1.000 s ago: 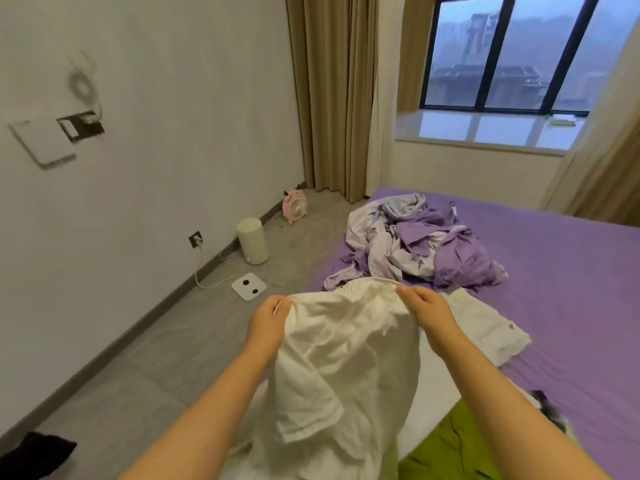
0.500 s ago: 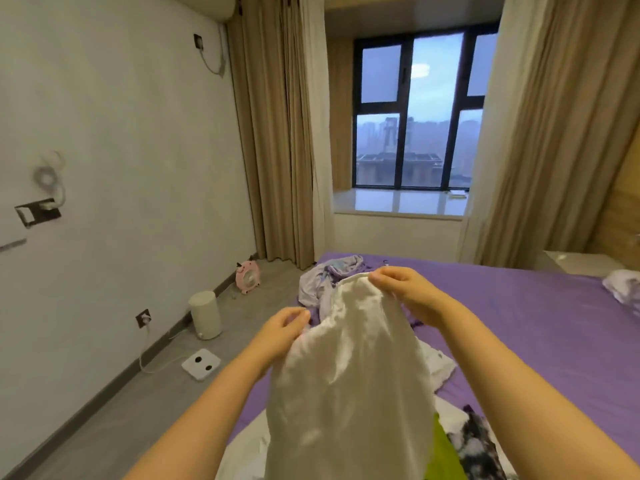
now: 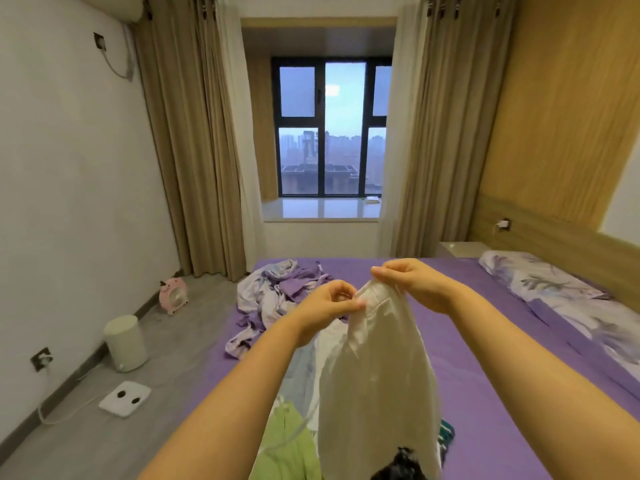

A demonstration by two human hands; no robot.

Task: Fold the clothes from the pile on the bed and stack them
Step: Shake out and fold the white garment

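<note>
Both hands pinch the top edge of a white garment (image 3: 374,368), left hand (image 3: 325,303) and right hand (image 3: 412,282) close together, the cloth hanging above the purple bed (image 3: 485,393). Remaining pile (image 3: 277,299) lies beyond; a green garment (image 3: 291,441) lies below. To fold well, slide the grips apart along the hem, letting the cloth hang flat before laying it down.

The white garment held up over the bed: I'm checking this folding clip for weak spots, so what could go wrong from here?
1. Both hands, left and right, pinch the white garment close together at its top edge, so it hangs bunched and may fold crooked.
2. Its lower end hangs over the green garment and other loose clothes, which it might drag or snag.
3. A fingertip grip could slip.
</note>
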